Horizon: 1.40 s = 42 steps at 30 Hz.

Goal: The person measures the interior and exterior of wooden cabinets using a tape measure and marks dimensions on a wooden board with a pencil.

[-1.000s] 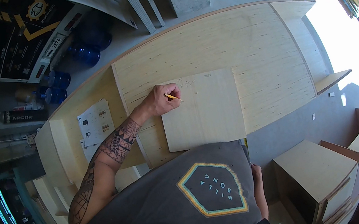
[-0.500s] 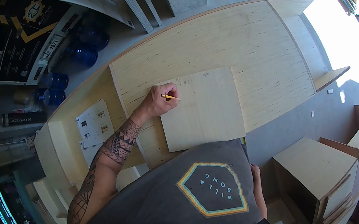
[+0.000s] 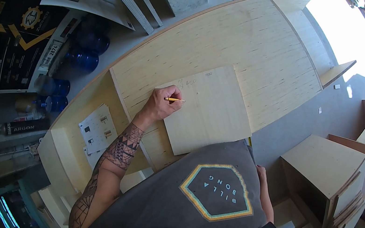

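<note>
In my left hand (image 3: 164, 102) I grip a yellow pencil (image 3: 173, 99), its tip over a square plywood board (image 3: 208, 118). Whether the tip touches the wood is hard to tell. Handwritten pencil marks, including what looks like "400", show near the board's far left edge. This board lies flat on a larger plywood panel (image 3: 231, 41). My right hand (image 3: 261, 172) hangs low by my side, partly hidden behind my grey shirt (image 3: 218, 190), and its fingers do not show clearly. A small yellow edge (image 3: 247, 141) peeks out beside the shirt.
Printed drawing sheets (image 3: 98, 127) lie to the left in a section of the plywood piece. Open plywood boxes (image 3: 320, 167) with stacked boards stand at right. Blue water jugs (image 3: 82, 59), an argon cylinder (image 3: 25, 127) and a van (image 3: 23, 43) are at left.
The view has shifted slightly. My left hand stays at nearly the same spot on the board, with the pencil tip moved a touch to the right.
</note>
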{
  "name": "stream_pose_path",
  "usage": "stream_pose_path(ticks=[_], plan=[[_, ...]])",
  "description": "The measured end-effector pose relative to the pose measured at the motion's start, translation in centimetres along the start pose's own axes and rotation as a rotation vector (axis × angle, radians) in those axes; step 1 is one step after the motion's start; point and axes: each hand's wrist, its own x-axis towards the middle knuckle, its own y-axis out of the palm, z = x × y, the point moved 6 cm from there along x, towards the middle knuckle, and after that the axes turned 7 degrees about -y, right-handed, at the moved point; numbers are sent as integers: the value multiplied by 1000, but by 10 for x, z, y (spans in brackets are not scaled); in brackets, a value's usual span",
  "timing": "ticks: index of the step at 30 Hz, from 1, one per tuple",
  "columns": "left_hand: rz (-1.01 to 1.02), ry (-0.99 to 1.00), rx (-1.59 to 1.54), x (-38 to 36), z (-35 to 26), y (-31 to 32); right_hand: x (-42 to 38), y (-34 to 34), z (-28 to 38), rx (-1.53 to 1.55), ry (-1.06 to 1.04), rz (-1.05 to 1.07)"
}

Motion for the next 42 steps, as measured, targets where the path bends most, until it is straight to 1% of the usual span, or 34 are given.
stream_pose_path(ticks=[2, 5, 7, 11, 13, 14, 16, 20, 25, 29, 31, 32, 34, 37, 38, 40, 41, 42], plan=[[18, -22, -28, 1, 2, 1, 1, 3, 0, -1, 18, 6], [13, 5, 49, 2, 0, -1, 3, 4, 2, -3, 15, 13], [30, -49, 24, 2, 3, 0, 4, 2, 2, 0, 17, 10], [11, -32, 31, 1, -1, -1, 3, 0, 3, 13, 22, 6], [112, -53, 15, 0, 1, 2, 5, 0, 3, 9, 23, 12], [109, -54, 15, 0, 2, 2, 6, 0, 5, 8, 22, 12], [78, -147, -29, 1, 8, 0, 6, -1, 5, 12, 19, 9], [40, -124, -19, -1, 6, 4, 6, -2, 6, 17, 21, 5], [-105, -48, 2, -10, 0, 11, 9, 0, 9, 13, 11, 2], [-145, -84, 7, -12, 0, 18, 12, 0, 7, -8, 25, 13], [-178, -21, 37, -12, -1, 19, 12, -1, 8, -8, 23, 17], [-180, -22, 38, -12, -4, 17, 13, -1, 9, -9, 21, 20], [-48, -129, -51, -11, -7, 17, 13, -2, 9, -11, 24, 25], [-63, -150, -6, -9, -7, 12, 15, -3, 10, -2, 18, 23], [-62, -152, -6, -8, -6, 10, 15, -3, 11, -5, 21, 22], [34, -88, 72, -7, -5, 14, 17, -5, 12, -6, 26, 26], [29, -85, 72, -7, 0, 13, 18, -5, 13, -14, 36, 29], [24, -214, -219, -7, 11, 11, 20, -4, 15, -18, 39, 39]])
